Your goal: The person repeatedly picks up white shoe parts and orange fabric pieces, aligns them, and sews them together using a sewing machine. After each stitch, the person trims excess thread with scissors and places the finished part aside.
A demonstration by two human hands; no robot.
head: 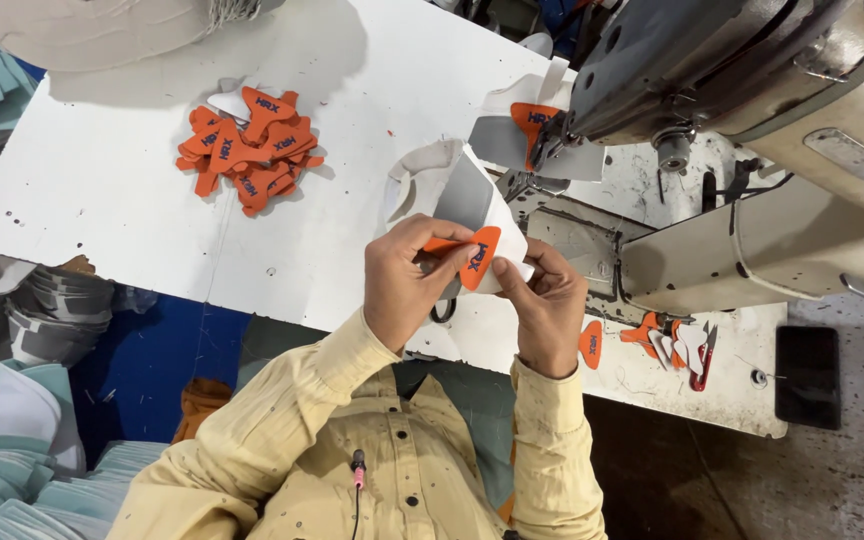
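My left hand [407, 285] and my right hand [549, 310] together hold a white and grey shoe upper piece [462, 195] just above the near edge of the white table [122, 190]. An orange patch [478, 255] lies on that piece, pinched between the fingers of both hands. A second white and grey piece with an orange patch [530, 120] sits under the sewing machine head [672, 70], to the upper right of my hands.
A pile of several orange patches [250, 150] lies on the table to the left. More orange patches [642, 332] and red-handled snips [704, 358] rest by the machine base. Stacks of teal and grey shoe pieces [12, 430] fill the left side.
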